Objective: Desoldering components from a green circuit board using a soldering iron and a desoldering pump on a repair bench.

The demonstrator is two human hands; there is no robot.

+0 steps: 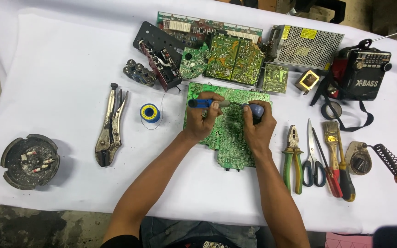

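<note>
— What have your hands got, seen from the head camera?

— My left hand (204, 118) is closed round a blue-handled tool (201, 103), lying sideways over the green circuit board (228, 138). My right hand (258, 126) is curled shut on a blue screwdriver handle (256, 110), its thin shaft reaching toward the other tool's tip.

— Where's the board?

— Flat on the white cloth (60, 69), mid-table, under both hands.

— And around it?

— A solder spool (150, 113) and locking pliers (111, 126) to the left, an ashtray (30, 161) at the far left. To the right lie green-handled pliers (292, 158), scissors (313, 156), a paintbrush (331, 138) and a soldering iron stand (391, 158). More boards and a black radio (361, 76) sit beyond.
</note>
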